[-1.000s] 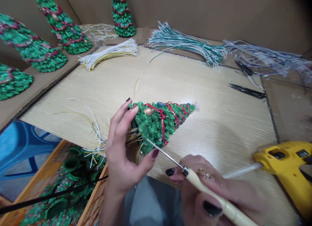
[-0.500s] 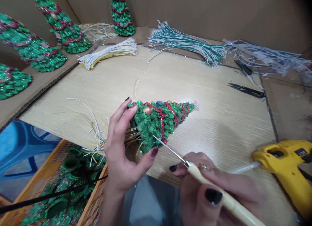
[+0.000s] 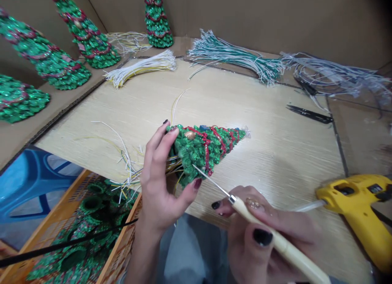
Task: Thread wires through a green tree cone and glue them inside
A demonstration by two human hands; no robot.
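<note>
A small green tree ornament [image 3: 196, 155] with red garlands lies on its side, its clear star tip [image 3: 246, 132] pointing right. My left hand [image 3: 162, 182] grips its wide base, fingers above and thumb below. Thin white and yellow wires [image 3: 130, 169] come out of the base past that hand. In my right hand [image 3: 263, 231] is an awl [image 3: 241, 210] with a pale wooden handle. The awl's thin metal tip meets the tree's lower side near the base.
Bundles of white-yellow wires [image 3: 141, 67] and green-white wires [image 3: 235, 57] lie behind. Black snips [image 3: 309, 113] and a yellow glue gun [image 3: 352, 194] are at right. Several green trees [image 3: 92, 43] stand back left. An orange crate [image 3: 69, 206] holds more trees, beside a blue stool [image 3: 39, 177].
The whole view has shifted slightly, moving the left-side objects rightward. My left hand still holds the tree, and the awl tip remains at nearly the same spot on it.
</note>
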